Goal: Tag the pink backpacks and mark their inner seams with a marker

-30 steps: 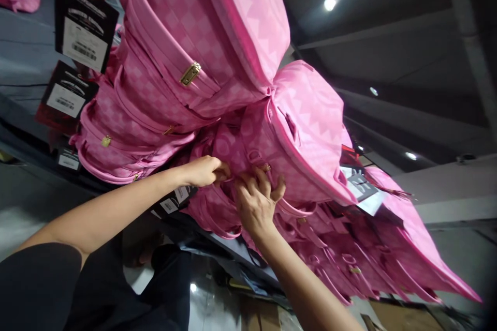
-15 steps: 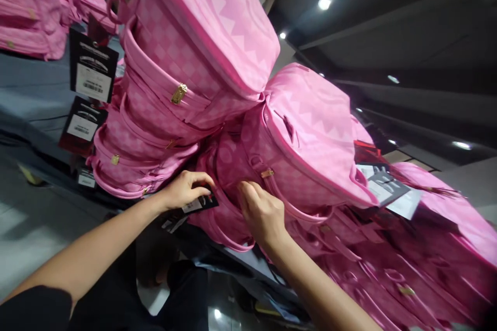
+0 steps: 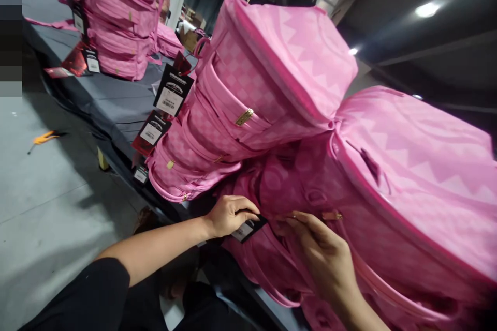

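My left hand (image 3: 227,216) is closed in a pinch on a black hang tag (image 3: 246,229) with a white label. The tag lies against a stack of pink checkered backpacks. My right hand (image 3: 324,248) has its thumb and fingers pressed together just right of the tag, at the side of the upper pink backpack (image 3: 392,207). Something tiny glints at those fingertips, too small to make out. Close by on the left, another pink backpack (image 3: 233,75) with a gold zipper pull tops its own stack.
Black tags (image 3: 173,92) dangle from the left stack's edge. Farther back, more pink backpacks (image 3: 120,15) are piled on the dark-covered table (image 3: 120,98). An orange-handled tool (image 3: 45,137) lies on the grey floor (image 3: 42,181). Ceiling lights shine above.
The view has swung left, so the backpacks and both hands sit farther right. My right hand has turned from a fist-like grip to a visible fingertip pinch. My left hand still pinches the tag.
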